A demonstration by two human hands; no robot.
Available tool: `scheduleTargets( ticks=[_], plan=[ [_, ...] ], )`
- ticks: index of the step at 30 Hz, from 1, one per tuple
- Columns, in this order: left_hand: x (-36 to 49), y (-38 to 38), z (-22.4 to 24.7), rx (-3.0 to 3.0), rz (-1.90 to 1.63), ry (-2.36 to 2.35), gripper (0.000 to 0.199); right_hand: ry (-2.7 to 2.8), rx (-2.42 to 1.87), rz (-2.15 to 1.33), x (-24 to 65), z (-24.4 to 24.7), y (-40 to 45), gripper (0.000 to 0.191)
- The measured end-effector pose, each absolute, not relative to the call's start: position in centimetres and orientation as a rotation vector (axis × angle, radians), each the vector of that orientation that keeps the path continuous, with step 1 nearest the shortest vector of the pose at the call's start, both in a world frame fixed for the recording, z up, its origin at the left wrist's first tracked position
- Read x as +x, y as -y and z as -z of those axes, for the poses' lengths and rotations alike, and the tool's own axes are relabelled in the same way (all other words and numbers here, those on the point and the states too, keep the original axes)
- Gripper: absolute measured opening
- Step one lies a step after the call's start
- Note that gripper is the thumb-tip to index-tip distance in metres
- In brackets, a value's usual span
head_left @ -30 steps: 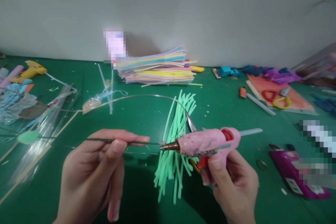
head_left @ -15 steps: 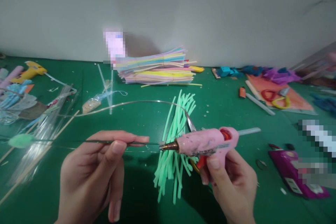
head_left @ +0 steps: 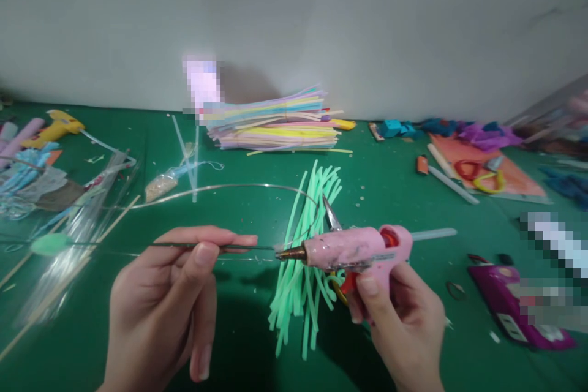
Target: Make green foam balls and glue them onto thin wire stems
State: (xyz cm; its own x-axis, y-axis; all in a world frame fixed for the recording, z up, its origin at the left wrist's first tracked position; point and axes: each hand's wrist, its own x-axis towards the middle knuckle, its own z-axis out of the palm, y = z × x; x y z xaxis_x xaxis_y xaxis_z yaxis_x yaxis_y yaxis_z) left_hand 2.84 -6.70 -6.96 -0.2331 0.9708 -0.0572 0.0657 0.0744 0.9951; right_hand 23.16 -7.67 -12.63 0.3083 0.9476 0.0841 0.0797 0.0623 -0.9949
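Observation:
Between thumb and fingers, my left hand (head_left: 169,294) pinches a thin dark wire stem (head_left: 239,248) held level. Toward its far left lies a fuzzy mint-green oval piece (head_left: 51,245), which seems to be on the stem. My right hand (head_left: 399,312) is closed round the handle of a pink hot glue gun (head_left: 344,248), with a clear glue stick (head_left: 434,234) out of its back. The gun's metal nozzle meets the right tip of the stem, where a whitish bit shows. Below and behind the nozzle lies a pile of mint-green pipe cleaners (head_left: 298,294).
Bundles of pastel pipe cleaners (head_left: 275,135) lie by the wall. A yellow glue gun (head_left: 59,128) and clear plastic wrap (head_left: 68,269) are at left. Scissors (head_left: 489,180), a lighter (head_left: 422,164) and a purple pouch (head_left: 514,306) are at right. Pliers (head_left: 331,214) rest behind the pink gun.
The glue gun and my right hand have shifted slightly left. The fuzzy green piece has moved a little right in view. Both grips stay the same, nozzle still at the stem tip.

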Motion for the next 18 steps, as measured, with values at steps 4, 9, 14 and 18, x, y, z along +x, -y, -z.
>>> scheduleTargets(
  ticks=[4,9,14,18],
  plan=[
    [2.5,6.8,7.1,1.055,-1.329,-1.441,0.019,1.05,-1.27,-0.946,23.7,13.3,7.5,0.027],
    [2.3,6.7,7.2,0.904,-1.377,-1.283,0.018,0.992,-1.143,-1.066,24.6,14.0,7.0,0.025],
    [2.3,6.5,7.2,0.804,-1.31,-1.103,0.017,0.913,-1.174,-1.261,24.0,13.4,7.1,0.032],
    [2.3,6.5,7.0,0.748,-1.259,-1.009,0.016,0.855,-1.224,-1.387,23.1,12.6,7.4,0.039]
  ],
)
